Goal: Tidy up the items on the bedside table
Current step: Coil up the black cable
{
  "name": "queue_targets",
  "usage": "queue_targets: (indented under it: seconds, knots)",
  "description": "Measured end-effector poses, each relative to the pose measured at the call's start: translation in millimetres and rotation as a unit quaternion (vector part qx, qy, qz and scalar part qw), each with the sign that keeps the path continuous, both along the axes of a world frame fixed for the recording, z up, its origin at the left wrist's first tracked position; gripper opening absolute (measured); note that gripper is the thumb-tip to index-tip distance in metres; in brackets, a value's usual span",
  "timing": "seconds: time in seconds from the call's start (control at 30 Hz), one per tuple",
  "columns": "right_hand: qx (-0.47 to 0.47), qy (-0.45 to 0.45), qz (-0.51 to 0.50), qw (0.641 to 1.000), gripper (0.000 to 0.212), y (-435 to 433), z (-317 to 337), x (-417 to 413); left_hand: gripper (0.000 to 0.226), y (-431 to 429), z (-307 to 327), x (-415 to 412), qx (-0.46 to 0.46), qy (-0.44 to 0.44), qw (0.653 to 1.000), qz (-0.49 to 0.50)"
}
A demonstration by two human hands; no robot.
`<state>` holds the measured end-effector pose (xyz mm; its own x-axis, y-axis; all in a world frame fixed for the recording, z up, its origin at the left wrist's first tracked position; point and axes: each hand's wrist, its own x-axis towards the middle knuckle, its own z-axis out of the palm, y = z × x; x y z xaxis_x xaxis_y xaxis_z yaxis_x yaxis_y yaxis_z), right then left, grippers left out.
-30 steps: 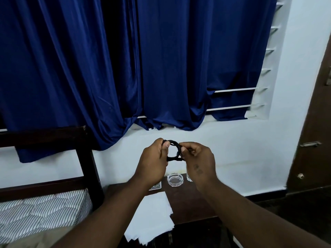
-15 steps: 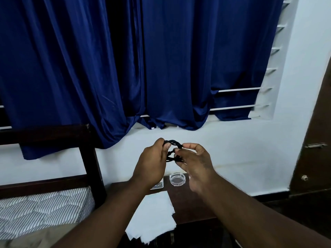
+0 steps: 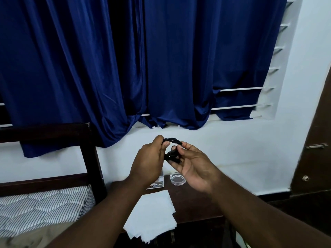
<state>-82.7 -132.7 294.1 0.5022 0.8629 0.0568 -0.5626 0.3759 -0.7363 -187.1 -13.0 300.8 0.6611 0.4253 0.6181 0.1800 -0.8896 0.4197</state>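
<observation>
**Q:** Head view. What do the two hands hold?

**A:** A black cord (image 3: pixel 172 140), looped into a small coil. It is held in the air at 6 o'clock from the frame's centre, above the dark surface (image 3: pixel 195 201) and not touching it. The left hand (image 3: pixel 148 161) grips the coil's 9 o'clock side, its fingers (image 3: pixel 165 144) curled round the strands. The right hand (image 3: pixel 195 169) lies palm-up at the 3 o'clock side. Its fingers (image 3: pixel 185 146) are narrowed to a pinch on the coil's top, with the lower ones beneath the coil.

**Q:** What lies on the surface?

**A:** A clear glass dish (image 3: pixel 177 179) sits at 12 o'clock and a small printed card (image 3: pixel 156 184) at 10 o'clock. White paper sheets (image 3: pixel 152 213) lie at 7 o'clock, overhanging the front edge. The bed (image 3: pixel 44 203) is at 9 o'clock of the surface, and a blue curtain (image 3: pixel 125 68) fills the frame's 12 o'clock.

**Q:** Which step is in hand, and how is it done well?

**A:** Probably bundling the cord. The free end cannot be made out. The left hand should clamp the loops so that none springs out. The right hand then wraps the end round the coil's waist and tucks it in. Slack winding would likely unravel once the coil is set down. The bare patch at 3 o'clock on the surface looks suitable for it.
</observation>
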Motion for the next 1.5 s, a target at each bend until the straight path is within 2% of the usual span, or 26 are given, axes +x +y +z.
queue_targets:
  seconds: [0.2,0.33,0.5,0.73,0.9,1.0,1.13,1.3,1.5]
  knots:
    - [0.021,-0.009,0.071,0.997,0.026,1,3,7,0.033,2,-5,0,-0.025,-0.012,0.999,-0.023]
    - [0.022,-0.009,0.073,0.997,0.030,10,0,8,0.032,6,-8,0,-0.022,-0.003,0.999,-0.030]
    - [0.019,0.006,0.074,0.997,0.018,20,-4,4,0.027,11,-17,-2,-0.021,-0.001,0.999,-0.044]
    - [-0.040,-0.061,0.124,0.990,0.014,31,-2,9,0.028,25,-26,-8,-0.048,-0.007,0.997,-0.059]
    - [-0.071,-0.181,0.024,0.981,0.017,44,-6,1,0.030,38,-30,-11,-0.053,-0.015,0.998,-0.021]
    - [-0.094,-0.201,-0.034,0.974,0.018,52,-12,0,0.030,44,-31,-15,-0.050,-0.015,0.999,-0.009]
    - [-0.089,-0.162,-0.037,0.982,0.017,59,-19,0,0.030,48,-33,-16,-0.044,-0.013,0.999,-0.003]
    - [-0.055,-0.055,-0.088,0.993,0.034,67,-26,-6,0.028,53,-37,-13,-0.039,-0.011,0.999,0.008]
    - [-0.005,-0.007,-0.064,0.998,0.041,70,-29,-5,0.031,55,-35,-12,-0.104,-0.029,0.993,-0.042]
